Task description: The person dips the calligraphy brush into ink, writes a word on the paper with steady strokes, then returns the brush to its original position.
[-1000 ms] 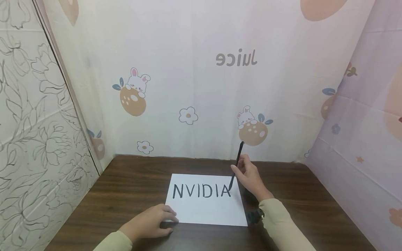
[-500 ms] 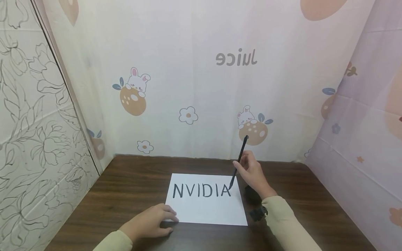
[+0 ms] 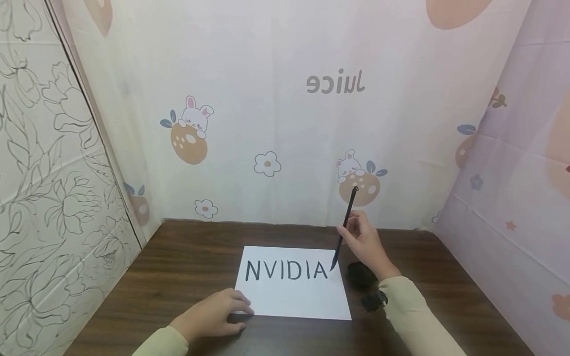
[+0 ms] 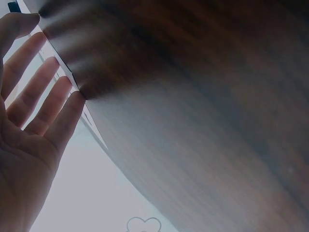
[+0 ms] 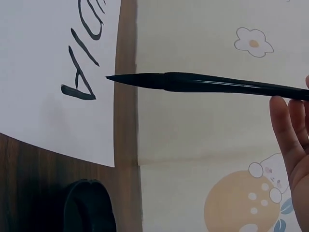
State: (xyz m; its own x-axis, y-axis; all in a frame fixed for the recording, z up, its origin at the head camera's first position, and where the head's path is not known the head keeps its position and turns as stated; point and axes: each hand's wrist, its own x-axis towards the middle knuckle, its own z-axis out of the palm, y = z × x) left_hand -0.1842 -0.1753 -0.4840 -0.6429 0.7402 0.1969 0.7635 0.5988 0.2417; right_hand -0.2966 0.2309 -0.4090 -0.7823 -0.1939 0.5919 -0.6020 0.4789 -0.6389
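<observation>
My right hand pinches a black calligraphy brush by its handle, in the head view. Its dark pointed tip hangs just to the right of the last letter; in the right wrist view the brush tip shows above the paper, apart from the strokes. The white sheet of paper bears "NVIDIA" in black brush lettering across its upper half. At the sheet's lower left corner my left hand rests with fingers extended, and the left wrist view shows its fingertips along the paper's edge.
A small black hollow dish stands on the dark wooden table right of the paper, partly behind the right wrist. A black wrist-worn device sits at the right sleeve. Printed curtains enclose the table at back and sides.
My right hand has moved right and away from me, taking the brush tip off the last letter's right stroke. The black dish shows more fully. My left hand stays put.
</observation>
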